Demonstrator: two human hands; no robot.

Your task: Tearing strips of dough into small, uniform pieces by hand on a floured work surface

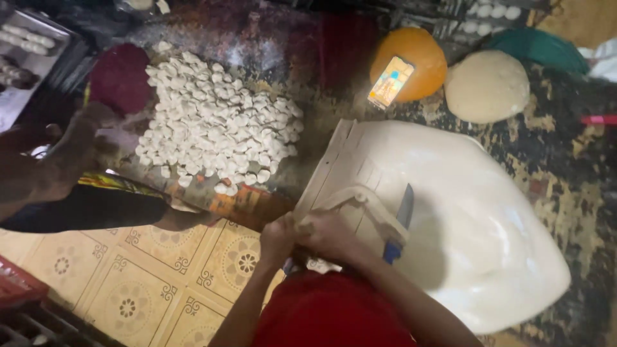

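Left hand (277,236) and right hand (331,234) met at lower centre, fingers pinched closed on a dough strip (360,196) | strip ran up-right from fingertips | knife (400,218) lay just right, nearer right hand.

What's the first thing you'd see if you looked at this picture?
Probably the huge white sheet of dough on the right, with a blue-handled knife on its left edge. Next, the heap of small white dough pieces at upper left. At bottom centre, the left hand and right hand meet over a strip of dough.
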